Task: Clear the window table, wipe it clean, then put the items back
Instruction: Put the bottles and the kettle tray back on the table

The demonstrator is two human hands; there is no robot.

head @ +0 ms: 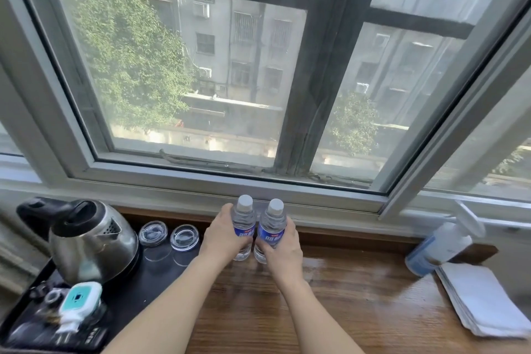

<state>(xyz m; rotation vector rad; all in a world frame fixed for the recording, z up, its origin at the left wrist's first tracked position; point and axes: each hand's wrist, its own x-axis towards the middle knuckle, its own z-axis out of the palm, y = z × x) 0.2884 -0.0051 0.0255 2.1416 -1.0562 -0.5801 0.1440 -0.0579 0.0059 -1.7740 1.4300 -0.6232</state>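
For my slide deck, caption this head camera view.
Left hand and right hand each hold a clear plastic water bottle upright on the wooden window table.

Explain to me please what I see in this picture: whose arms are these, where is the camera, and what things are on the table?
There is no machine here. The arms belong to a person who wears one wide-angle camera on the head, so the picture looks forward and down at a wooden table under a window.

The left hand grips one water bottle, and the right hand grips a second water bottle. Both bottles stand upright, side by side, near the window.

To the left is a black tray with a steel kettle, two upturned glasses and some small items. To the right a spray bottle stands beside a folded white cloth. The wood there looks shiny, perhaps wet.
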